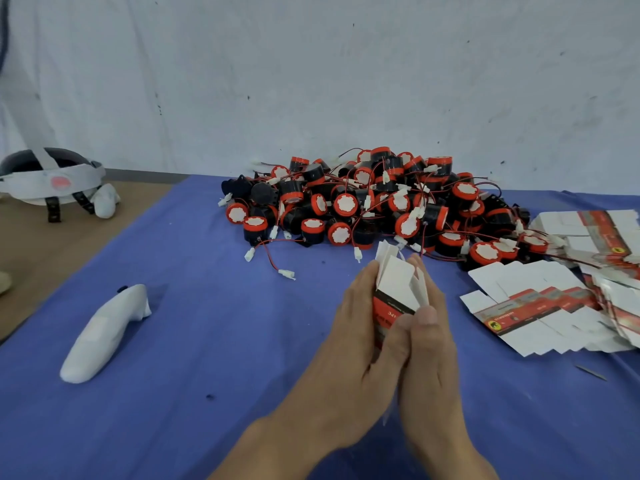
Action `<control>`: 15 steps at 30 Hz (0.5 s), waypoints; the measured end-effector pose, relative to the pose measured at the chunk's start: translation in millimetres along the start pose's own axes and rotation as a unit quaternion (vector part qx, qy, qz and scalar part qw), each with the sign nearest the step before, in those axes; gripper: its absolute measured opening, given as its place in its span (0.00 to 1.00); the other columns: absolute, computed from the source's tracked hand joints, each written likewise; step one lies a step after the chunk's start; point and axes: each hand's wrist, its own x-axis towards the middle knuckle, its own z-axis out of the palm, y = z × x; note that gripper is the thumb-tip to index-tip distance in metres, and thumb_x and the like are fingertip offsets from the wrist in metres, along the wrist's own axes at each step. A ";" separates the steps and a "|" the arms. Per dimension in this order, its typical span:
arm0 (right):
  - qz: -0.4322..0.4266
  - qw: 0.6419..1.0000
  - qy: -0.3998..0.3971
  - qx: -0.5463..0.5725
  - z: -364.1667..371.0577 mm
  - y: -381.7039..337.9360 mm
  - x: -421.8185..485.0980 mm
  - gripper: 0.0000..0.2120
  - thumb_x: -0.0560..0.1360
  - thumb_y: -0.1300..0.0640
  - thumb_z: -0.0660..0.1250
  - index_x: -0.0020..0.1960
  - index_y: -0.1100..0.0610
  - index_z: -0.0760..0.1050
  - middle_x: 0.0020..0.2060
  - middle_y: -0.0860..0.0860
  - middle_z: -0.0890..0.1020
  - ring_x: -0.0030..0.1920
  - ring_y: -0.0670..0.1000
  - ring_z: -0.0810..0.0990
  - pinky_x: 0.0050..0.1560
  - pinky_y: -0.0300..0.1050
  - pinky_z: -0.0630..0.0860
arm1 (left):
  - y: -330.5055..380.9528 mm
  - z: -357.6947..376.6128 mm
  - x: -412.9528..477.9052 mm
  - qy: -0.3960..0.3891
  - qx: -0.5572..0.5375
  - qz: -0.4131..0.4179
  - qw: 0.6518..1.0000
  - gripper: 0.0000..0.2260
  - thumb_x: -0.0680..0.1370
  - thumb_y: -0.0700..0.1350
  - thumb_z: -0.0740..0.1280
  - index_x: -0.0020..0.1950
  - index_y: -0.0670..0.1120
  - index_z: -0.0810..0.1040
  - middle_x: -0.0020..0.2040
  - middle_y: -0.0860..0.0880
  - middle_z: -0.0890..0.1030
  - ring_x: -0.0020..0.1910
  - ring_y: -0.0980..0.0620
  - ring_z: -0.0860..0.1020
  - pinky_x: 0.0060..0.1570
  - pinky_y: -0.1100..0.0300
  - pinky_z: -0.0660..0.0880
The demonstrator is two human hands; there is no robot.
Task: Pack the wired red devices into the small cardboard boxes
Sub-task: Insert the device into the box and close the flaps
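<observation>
red devices (374, 202): dozens | folded box (394, 289): 1 | flat boxes (540, 306): many | white controller (104, 334): 1 | headset (52, 178): 1

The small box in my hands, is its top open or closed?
Open. The small box, held between left hand and right hand, has white top flaps standing up.

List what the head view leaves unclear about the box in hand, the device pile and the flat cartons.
1. Head view, small box: contents hidden by its raised flaps, the left hand and the right hand.
2. Head view, box print: blurred, unreadable.
3. Head view, device pile: lower layers buried, count unknowable.
4. Head view, flat cartons: cut off by the right edge.
</observation>
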 end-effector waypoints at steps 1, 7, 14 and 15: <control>-0.006 1.000 -0.012 -0.009 -0.6 -0.3 0.0 0.31 0.76 0.26 0.55 0.75 0.37 0.65 0.76 0.48 0.69 0.75 0.54 0.69 0.70 0.62 0.70 | -0.7 -0.7 -0.4 0.000 0.000 -0.004 1.000 0.29 0.81 0.65 0.53 0.80 0.63 0.47 0.78 0.68 0.55 0.78 0.63 0.55 0.76 0.52 0.59; -0.063 0.991 0.021 -0.113 -5.6 -3.4 2.9 0.31 0.77 0.26 0.51 0.75 0.38 0.63 0.74 0.42 0.67 0.74 0.43 0.67 0.67 0.35 0.70 | 2.8 -5.1 -3.4 -0.006 0.000 0.002 1.000 0.27 0.82 0.65 0.49 0.80 0.62 0.49 0.78 0.68 0.56 0.77 0.64 0.55 0.76 0.52 0.58; -0.088 0.985 0.042 -0.140 -7.6 -4.8 2.7 0.27 0.77 0.27 0.56 0.70 0.39 0.67 0.69 0.43 0.74 0.67 0.49 0.76 0.60 0.48 0.77 | 13.0 -10.3 -3.2 0.014 -0.061 0.009 0.998 0.19 0.84 0.61 0.50 0.75 0.65 0.61 0.70 0.56 0.73 0.71 0.53 0.71 0.69 0.53 0.69; -0.102 0.982 0.036 -0.152 -7.1 -4.2 1.9 0.26 0.78 0.29 0.57 0.69 0.41 0.68 0.69 0.43 0.74 0.68 0.48 0.76 0.61 0.46 0.77 | 14.0 -11.1 -3.7 0.016 -0.061 0.007 0.998 0.17 0.84 0.61 0.50 0.74 0.66 0.62 0.68 0.56 0.74 0.70 0.54 0.72 0.67 0.55 0.70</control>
